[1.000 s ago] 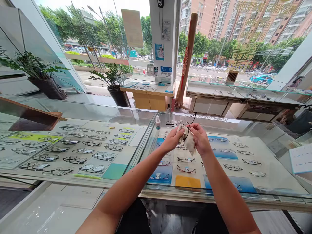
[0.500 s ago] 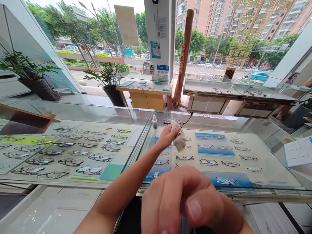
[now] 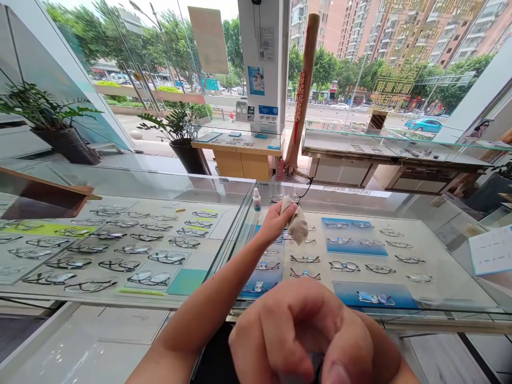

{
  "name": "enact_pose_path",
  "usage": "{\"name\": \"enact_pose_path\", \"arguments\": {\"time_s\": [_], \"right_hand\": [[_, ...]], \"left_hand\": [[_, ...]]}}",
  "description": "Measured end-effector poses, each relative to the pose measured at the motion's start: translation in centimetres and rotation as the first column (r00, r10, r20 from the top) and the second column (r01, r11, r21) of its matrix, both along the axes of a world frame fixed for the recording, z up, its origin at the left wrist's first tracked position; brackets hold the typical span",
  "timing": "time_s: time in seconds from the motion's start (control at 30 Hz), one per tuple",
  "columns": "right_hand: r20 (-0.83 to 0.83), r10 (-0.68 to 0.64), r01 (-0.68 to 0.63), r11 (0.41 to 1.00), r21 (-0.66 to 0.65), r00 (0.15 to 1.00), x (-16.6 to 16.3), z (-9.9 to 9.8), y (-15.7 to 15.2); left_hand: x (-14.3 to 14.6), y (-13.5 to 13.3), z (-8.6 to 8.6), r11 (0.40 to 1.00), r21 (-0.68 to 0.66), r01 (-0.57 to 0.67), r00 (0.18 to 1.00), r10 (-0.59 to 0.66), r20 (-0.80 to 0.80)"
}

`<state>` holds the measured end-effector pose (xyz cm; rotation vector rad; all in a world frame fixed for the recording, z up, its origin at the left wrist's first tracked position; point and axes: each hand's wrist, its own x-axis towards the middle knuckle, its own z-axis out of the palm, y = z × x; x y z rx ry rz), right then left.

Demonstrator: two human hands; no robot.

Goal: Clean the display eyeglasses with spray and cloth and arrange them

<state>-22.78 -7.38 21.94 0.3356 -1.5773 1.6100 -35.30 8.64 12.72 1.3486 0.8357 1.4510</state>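
My left hand (image 3: 278, 220) is held out over the glass counter (image 3: 400, 213), pinched on a beige cleaning cloth (image 3: 298, 226) wrapped around a pair of black-framed glasses (image 3: 306, 188) whose temple sticks up past the cloth. My right hand (image 3: 304, 333) is raised close to the camera at the bottom of the view, fingers curled together; something dark shows between them but I cannot make it out. A small white bottle with a blue label (image 3: 256, 200) stands on the glass just left of the left hand.
Glass display cases hold several rows of eyeglass frames (image 3: 120, 245) on both sides. A wooden stand (image 3: 48, 194) sits at far left. Potted plants (image 3: 180, 133), more counters (image 3: 240, 152) and a wooden post (image 3: 304, 90) stand by the windows. A printed sheet (image 3: 491, 249) lies at right.
My right hand has let go of the cloth and glasses and come up close to the camera. The left hand keeps the cloth and glasses, shifted slightly left.
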Motion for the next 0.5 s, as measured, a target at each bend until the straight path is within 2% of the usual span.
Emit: {"name": "enact_pose_path", "arguments": {"time_s": [0.03,0.07,0.13,0.2,0.3,0.33,0.4,0.5], "right_hand": [[0.006,0.057,-0.057,0.997,-0.06,0.998,0.3,0.2,1.4],[0.012,0.013,-0.011,0.991,-0.132,1.0,0.8,0.1,3.0],[0.136,-0.255,0.278,0.94,-0.195,0.957,2.2,-0.7,7.0],[0.212,-0.469,0.507,0.841,-0.188,0.857,3.4,-2.3,11.0],[0.279,-0.682,0.729,0.673,-0.124,0.676,4.0,-5.2,15.2],[0.292,-0.719,0.769,0.63,-0.109,0.63,3.9,-6.1,15.9],[0.32,-0.734,0.795,0.593,-0.125,0.598,3.4,-7.3,16.5],[0.341,-0.687,0.767,0.591,-0.252,0.642,2.9,-8.1,16.5]], "left_hand": [[-0.1,0.0,0.0,1.0,-0.006,0.001,1.0,-0.001,0.016],[-0.2,0.0,0.1,1.0,-0.012,0.001,1.0,0.0,0.029],[-0.2,-0.1,0.1,1.0,-0.017,-0.001,0.999,0.002,0.053],[-0.1,-0.1,0.1,1.0,-0.006,0.002,0.998,-0.002,0.07],[0.3,-0.1,0.0,1.0,0.017,-0.006,0.999,0.005,0.044],[0.4,-0.1,-0.1,1.0,0.024,-0.016,1.0,0.016,0.02],[0.5,-0.1,-0.3,0.999,0.041,-0.033,0.999,0.035,-0.04],[0.3,-0.1,-0.4,0.997,0.076,-0.006,0.991,0.016,-0.131]]}}
